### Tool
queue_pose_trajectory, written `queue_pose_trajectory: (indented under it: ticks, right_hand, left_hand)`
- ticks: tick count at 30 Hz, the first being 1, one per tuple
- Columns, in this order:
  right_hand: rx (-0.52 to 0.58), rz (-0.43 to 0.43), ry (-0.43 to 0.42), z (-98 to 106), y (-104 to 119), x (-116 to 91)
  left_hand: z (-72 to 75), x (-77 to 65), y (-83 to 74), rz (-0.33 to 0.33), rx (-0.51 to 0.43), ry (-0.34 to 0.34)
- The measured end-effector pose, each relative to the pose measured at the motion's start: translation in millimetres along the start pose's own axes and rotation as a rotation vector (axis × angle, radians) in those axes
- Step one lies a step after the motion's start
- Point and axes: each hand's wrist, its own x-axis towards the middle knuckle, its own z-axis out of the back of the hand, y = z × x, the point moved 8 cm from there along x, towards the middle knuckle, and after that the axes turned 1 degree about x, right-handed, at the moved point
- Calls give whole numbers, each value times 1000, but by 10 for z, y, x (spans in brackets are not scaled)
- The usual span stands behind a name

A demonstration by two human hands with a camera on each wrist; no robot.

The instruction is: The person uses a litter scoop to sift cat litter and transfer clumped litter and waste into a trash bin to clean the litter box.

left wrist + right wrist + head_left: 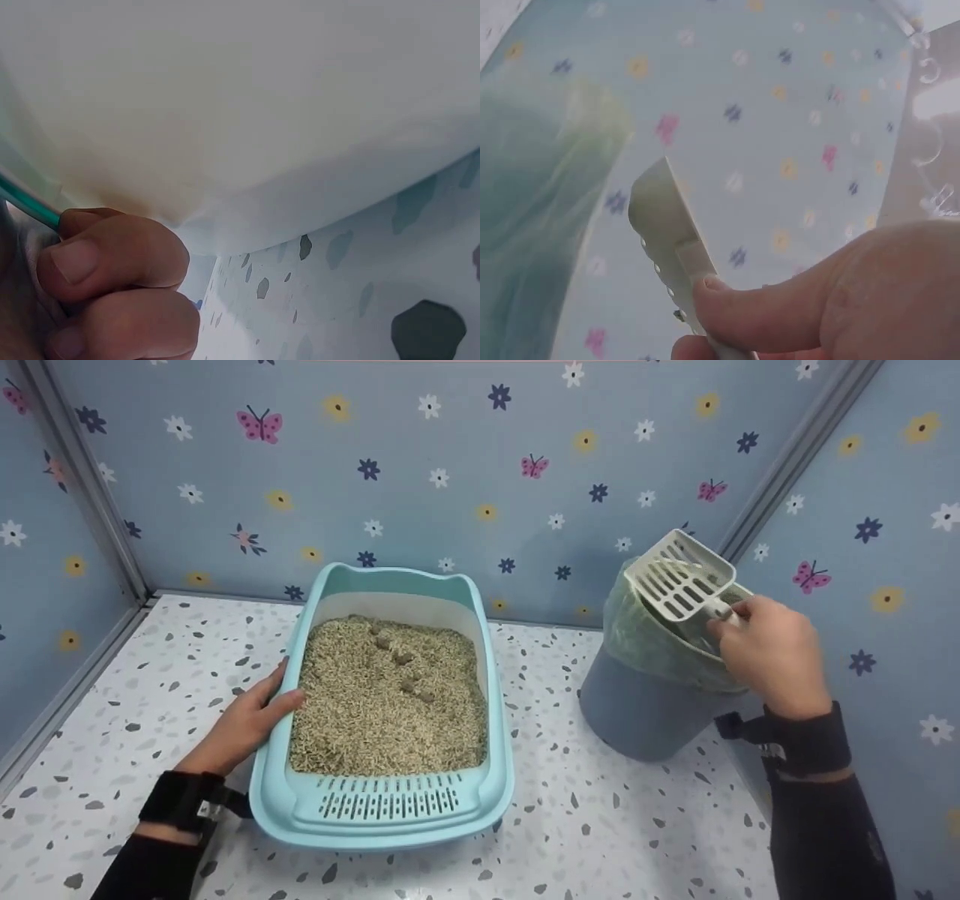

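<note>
A light-blue litter box (501,750) filled with tan pellet litter (375,720) stands on the speckled surface; several dark clumps (405,658) lie on the litter. At its left side my left hand (247,716) grips the rim, thumb on top, and the left wrist view shows curled fingers (120,262) under the edge. My right hand (776,652) holds a pale slotted litter scoop (679,577) by its handle. The scoop is above the mouth of a grey-blue trash bin (645,709) with a green liner bag (637,637). No clumps show on the scoop in the head view.
Blue panels with flowers and butterflies (450,450) rise behind and on both sides, joined by grey metal corner strips (82,480). The bin stands close to the right panel (885,607). White speckled tabletop (555,810) lies between box and bin.
</note>
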Motion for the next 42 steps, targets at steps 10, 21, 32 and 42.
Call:
queue_pose_trajectory:
  ticks: [10,21,32,42]
  right_hand:
    - [8,200,48,-315,849,-223]
    - [-60,373,268,-1056,1620,-379]
    - [-194,494,498,-1692,2114,-410]
    - [-402,568,637,-2048,2414,-366]
  left_hand:
    - [-1,-1,-8,-9,-6,-6]
    - [-9,14,-7,4,26,-21]
    - [-6,21,-44,-8,16,-4]
    - [31,-32,-23,14,28,-11]
